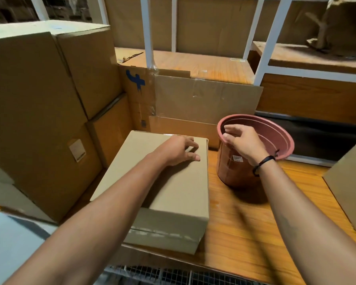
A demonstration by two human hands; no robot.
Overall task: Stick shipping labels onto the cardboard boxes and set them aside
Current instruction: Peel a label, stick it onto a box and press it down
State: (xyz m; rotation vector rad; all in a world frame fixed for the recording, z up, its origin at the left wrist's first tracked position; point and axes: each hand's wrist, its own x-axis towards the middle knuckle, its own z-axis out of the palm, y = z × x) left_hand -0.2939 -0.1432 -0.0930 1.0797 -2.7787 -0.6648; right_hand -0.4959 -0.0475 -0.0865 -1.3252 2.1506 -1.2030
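A closed cardboard box [173,194] lies on the wooden table [245,233] in front of me. My left hand [178,151] rests on the far part of its top, fingers spread and lightly bent. My right hand [242,140] is at the near rim of a pink plastic pot [275,138] just right of the box, fingers curled over the rim edge; what lies inside the pot is hidden. No loose shipping label can be made out.
Large stacked cardboard boxes [39,112] stand at the left, one bearing a small label [77,151]. Flattened cardboard [203,99] leans behind the box. White shelf posts [148,31] rise at the back. Another carton's corner [351,188] intrudes at the right.
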